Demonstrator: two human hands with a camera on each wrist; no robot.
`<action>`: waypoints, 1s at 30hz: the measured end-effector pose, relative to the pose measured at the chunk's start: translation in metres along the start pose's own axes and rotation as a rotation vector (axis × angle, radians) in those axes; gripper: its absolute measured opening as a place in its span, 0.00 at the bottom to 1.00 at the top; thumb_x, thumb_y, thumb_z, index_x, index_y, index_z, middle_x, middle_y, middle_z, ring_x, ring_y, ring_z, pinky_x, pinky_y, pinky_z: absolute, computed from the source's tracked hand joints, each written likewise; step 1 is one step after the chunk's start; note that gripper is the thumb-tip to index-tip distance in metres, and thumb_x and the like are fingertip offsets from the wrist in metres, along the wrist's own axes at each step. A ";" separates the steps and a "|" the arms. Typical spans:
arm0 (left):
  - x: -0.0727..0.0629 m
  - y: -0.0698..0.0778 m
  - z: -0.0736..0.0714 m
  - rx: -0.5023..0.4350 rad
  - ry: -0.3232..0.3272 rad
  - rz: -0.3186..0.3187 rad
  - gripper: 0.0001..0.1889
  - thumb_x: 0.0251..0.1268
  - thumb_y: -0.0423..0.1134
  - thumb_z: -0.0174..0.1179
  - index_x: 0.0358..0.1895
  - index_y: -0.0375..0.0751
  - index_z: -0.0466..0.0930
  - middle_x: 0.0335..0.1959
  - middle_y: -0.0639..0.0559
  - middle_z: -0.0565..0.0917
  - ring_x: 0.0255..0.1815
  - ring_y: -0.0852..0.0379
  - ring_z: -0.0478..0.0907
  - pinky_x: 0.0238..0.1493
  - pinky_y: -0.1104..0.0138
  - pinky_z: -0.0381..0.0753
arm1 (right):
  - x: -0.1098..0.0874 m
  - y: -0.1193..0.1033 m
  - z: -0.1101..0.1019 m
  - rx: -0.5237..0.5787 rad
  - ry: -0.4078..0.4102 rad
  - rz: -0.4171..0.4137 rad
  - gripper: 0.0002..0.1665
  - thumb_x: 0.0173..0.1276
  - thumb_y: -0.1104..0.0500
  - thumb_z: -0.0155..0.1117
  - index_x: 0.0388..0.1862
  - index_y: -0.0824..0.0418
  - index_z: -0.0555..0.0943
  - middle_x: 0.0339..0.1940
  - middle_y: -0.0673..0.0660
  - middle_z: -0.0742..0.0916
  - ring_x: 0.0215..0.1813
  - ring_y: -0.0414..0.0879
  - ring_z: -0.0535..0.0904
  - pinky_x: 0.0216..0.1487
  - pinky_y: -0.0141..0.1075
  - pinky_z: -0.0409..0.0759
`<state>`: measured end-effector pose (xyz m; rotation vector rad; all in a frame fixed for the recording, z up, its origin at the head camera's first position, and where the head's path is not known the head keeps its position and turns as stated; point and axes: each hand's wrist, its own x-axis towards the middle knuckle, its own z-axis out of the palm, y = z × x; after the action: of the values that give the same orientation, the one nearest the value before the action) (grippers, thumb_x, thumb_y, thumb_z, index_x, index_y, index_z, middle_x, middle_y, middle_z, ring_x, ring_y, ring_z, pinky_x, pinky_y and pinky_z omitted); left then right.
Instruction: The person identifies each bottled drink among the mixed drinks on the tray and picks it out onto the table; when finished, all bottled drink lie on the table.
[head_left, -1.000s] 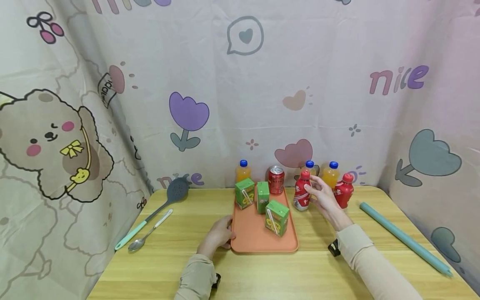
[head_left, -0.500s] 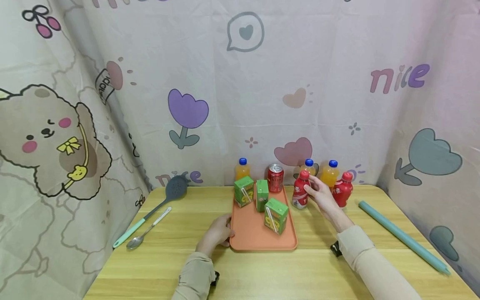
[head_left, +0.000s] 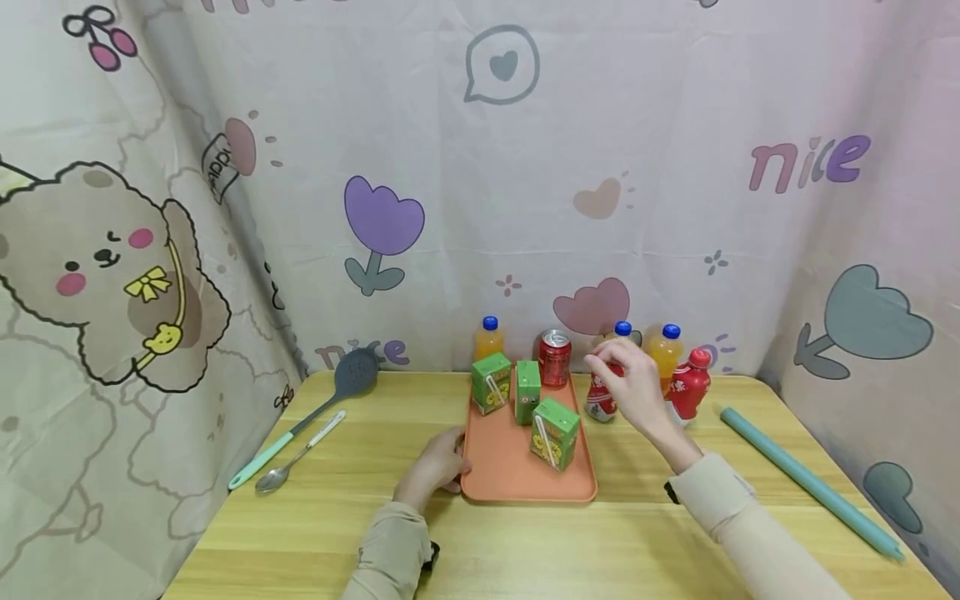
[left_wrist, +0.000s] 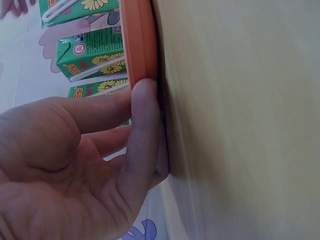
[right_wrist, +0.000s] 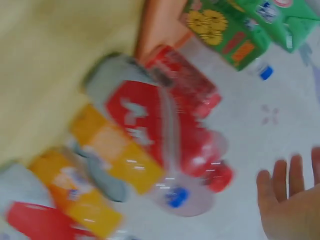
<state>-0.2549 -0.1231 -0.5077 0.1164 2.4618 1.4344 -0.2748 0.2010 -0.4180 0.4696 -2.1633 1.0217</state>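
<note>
My left hand (head_left: 433,465) grips the left rim of an orange tray (head_left: 495,471); the left wrist view shows fingers (left_wrist: 145,120) at the tray's edge, low against the tabletop. Three green juice boxes stand on the tray: a front one (head_left: 555,435), a middle one (head_left: 527,393) and a back-left one (head_left: 491,385). Above a red bottle (head_left: 602,402) just right of the tray hovers my right hand (head_left: 637,387), covering part of it. In the blurred right wrist view, that hand's fingers (right_wrist: 280,180) are spread apart from the bottle, holding nothing.
A red soda can (head_left: 555,360) stands at the tray's back right corner. Orange juice bottles (head_left: 490,340) line the back, with another red bottle (head_left: 688,387) at right. A slotted turner (head_left: 354,373) and spoon (head_left: 274,478) lie left, a teal rod (head_left: 810,482) right.
My right hand has let go of the red bottle and risen above it, leaving the bottle standing. My left hand keeps its hold on the tray, which stays in place.
</note>
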 end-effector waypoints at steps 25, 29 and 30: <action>0.000 -0.003 -0.001 -0.017 -0.004 0.038 0.37 0.63 0.18 0.62 0.78 0.34 0.67 0.31 0.47 0.73 0.25 0.55 0.73 0.16 0.68 0.82 | 0.070 -0.037 0.091 -0.321 -0.755 0.137 0.47 0.84 0.35 0.48 0.88 0.59 0.52 0.87 0.68 0.59 0.87 0.69 0.50 0.86 0.69 0.52; -0.002 -0.003 -0.001 -0.035 -0.002 0.036 0.37 0.62 0.18 0.62 0.78 0.32 0.67 0.31 0.47 0.72 0.25 0.56 0.73 0.16 0.69 0.82 | 0.074 -0.031 0.105 -0.372 -0.794 0.178 0.47 0.83 0.32 0.45 0.89 0.56 0.51 0.88 0.67 0.56 0.88 0.70 0.44 0.86 0.70 0.47; -0.002 -0.003 -0.001 -0.034 -0.001 0.041 0.37 0.62 0.17 0.62 0.77 0.32 0.67 0.31 0.47 0.72 0.24 0.56 0.73 0.16 0.69 0.82 | 0.075 -0.029 0.108 -0.377 -0.800 0.186 0.48 0.83 0.32 0.45 0.89 0.56 0.50 0.88 0.66 0.56 0.88 0.70 0.44 0.86 0.71 0.47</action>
<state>-0.2526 -0.1259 -0.5098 0.1614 2.4468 1.4923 -0.3571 0.0962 -0.3975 0.5615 -3.0769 0.5171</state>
